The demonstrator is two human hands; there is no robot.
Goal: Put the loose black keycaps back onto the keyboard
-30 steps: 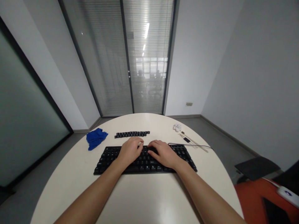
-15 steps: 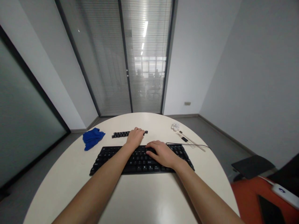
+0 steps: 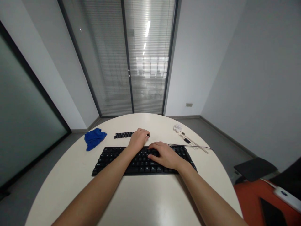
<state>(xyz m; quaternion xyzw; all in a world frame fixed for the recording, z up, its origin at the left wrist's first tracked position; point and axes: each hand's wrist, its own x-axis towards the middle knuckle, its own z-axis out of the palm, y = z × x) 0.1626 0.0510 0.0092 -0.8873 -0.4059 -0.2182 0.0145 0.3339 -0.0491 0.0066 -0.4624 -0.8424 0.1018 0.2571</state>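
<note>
The left hand [image 3: 139,138] has its fingertips at a loose key [image 3: 148,135], far of the keyboard [image 3: 107,157]; whether they pinch it I cannot tell. A slack hold could drop it. The right hand [image 3: 163,154], thumb and fingers apart, rests on the keyboard; leaning could shift it. A leftward brush might scatter the far key row [image 3: 123,135].

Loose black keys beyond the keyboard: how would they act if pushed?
The loose keys look small, so likely light and easily nudged. They seem to be separate little blocks, so the rows would probably break up. Their squarish shape suggests sliding or tipping rather than rolling.
</note>
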